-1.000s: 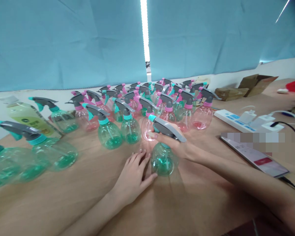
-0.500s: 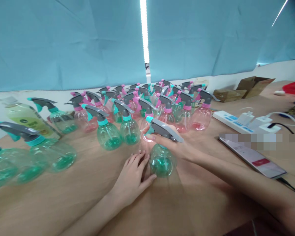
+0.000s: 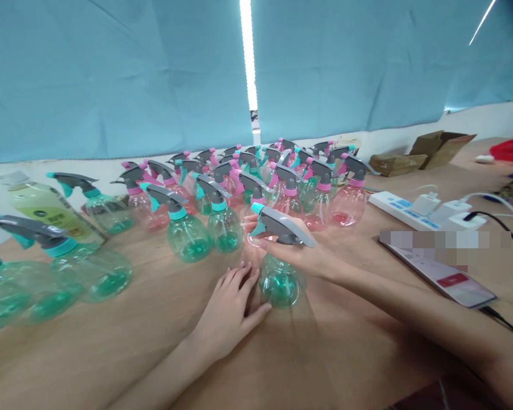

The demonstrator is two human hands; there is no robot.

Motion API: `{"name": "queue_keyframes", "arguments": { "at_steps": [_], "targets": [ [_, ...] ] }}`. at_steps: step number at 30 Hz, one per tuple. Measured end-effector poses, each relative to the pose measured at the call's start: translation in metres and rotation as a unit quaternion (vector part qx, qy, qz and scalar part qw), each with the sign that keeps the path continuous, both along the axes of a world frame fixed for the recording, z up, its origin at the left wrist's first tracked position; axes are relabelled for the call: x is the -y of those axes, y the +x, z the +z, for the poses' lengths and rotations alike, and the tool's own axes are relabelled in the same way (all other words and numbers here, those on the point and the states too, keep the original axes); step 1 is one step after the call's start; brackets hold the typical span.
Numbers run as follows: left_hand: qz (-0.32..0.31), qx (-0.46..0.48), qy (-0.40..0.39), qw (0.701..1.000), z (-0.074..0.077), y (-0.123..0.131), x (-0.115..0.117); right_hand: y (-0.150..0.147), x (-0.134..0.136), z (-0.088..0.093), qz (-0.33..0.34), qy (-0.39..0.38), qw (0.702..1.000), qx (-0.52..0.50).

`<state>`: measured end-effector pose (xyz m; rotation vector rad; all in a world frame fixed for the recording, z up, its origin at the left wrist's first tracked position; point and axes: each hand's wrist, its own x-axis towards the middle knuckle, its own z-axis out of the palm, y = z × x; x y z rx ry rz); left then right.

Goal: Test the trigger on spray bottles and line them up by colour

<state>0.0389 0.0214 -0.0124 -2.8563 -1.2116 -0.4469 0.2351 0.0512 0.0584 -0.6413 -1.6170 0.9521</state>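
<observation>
A clear green spray bottle (image 3: 281, 286) with a grey head and a turquoise nozzle stands upright on the table in front of me. My right hand (image 3: 314, 255) is wrapped around its neck just under the head, thumb on the near side and fingers partly hidden behind. The nozzle points left and away. My left hand (image 3: 231, 307) lies on the tabletop just left of the bottle, fingers spread, thumb tip close to its base. Two similar green spray bottles (image 3: 226, 228) stand beyond my left hand.
Many pink and green spray bottles (image 3: 348, 202) crowd the back of the table (image 3: 162, 319). More green ones (image 3: 96, 273) stand at left by a large label bottle (image 3: 47, 208). A power strip (image 3: 404, 209), a phone (image 3: 440, 273) with cables and a cardboard box (image 3: 442, 149) are at right.
My right hand has shifted slightly on the bottle's neck, its fingers and thumb a little farther apart. The left hand and the bottle have stayed in place.
</observation>
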Motion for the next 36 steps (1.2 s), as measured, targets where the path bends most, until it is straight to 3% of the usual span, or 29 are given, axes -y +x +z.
{"name": "queue_keyframes", "arguments": {
  "at_steps": [22, 28, 36],
  "targets": [
    [0.003, -0.008, -0.007, 1.000, 0.0022, 0.0011, -0.0001, 0.0035, 0.0032, 0.0032, -0.054, 0.049, 0.996, 0.055],
    [-0.001, 0.005, -0.006, 1.000, 0.0028, 0.0012, 0.0000, 0.0055, 0.0035, 0.0045, -0.053, 0.054, 0.994, 0.075],
    [0.003, 0.004, -0.015, 1.000, 0.0044, 0.0013, 0.0008, 0.0025, 0.0067, 0.0091, -0.006, 0.000, 1.000, 0.028]
  ]
}}
